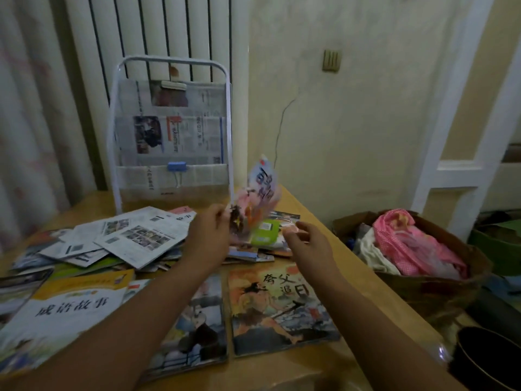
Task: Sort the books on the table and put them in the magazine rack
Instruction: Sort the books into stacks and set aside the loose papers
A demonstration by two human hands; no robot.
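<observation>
My left hand [210, 235] pinches the lower edge of a thin pink picture book [260, 190], lifted upright and blurred above the table's far right. My right hand [303, 241] hovers just right of it with fingers loosely curled and nothing in them. Under the two hands lies a small pile topped by a green booklet [265, 235]. Two illustrated books lie near me: an orange-covered one [279, 306] and a darker one [197, 320]. A yellow and white book [70, 309] lies at the left. The white magazine rack [172, 131] stands at the table's back, holding newspapers.
Several white pamphlets [135, 235] lie scattered over the wooden table [324, 371]. Right of the table stands a brown basket [439, 286] with pink and white cloth. A dark round pot [487, 359] sits at lower right. A radiator and a curtain are behind the rack.
</observation>
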